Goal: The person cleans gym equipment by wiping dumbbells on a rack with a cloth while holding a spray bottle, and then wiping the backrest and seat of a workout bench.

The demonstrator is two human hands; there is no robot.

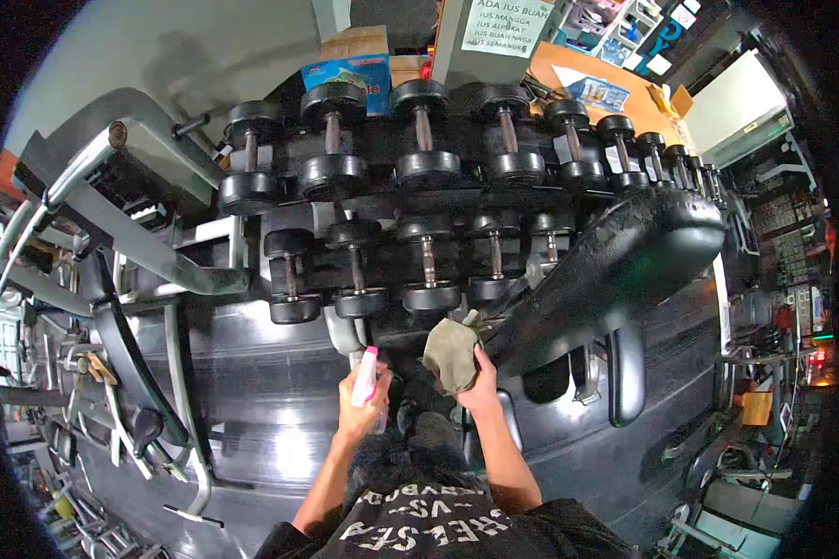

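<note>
Near the bottom middle, my left hand (359,410) is wrapped round a spray bottle (366,373) with a pink and white top. To its right, my right hand (480,387) grips a folded grey-green cloth (453,357), fingers partly behind it. The cloth is held in front of the lower row of dumbbells, beside the lower end of a black padded bench (615,261). A dumbbell (429,270) of the lower row stands just beyond the cloth. I cannot tell whether the cloth touches the bench.
A two-tier rack holds several black dumbbells, such as one in the upper row (424,130). Grey-framed gym machines (140,233) stand at the left. Behind the rack are a blue box (350,79) and a wooden counter (615,88). More equipment lines the right edge.
</note>
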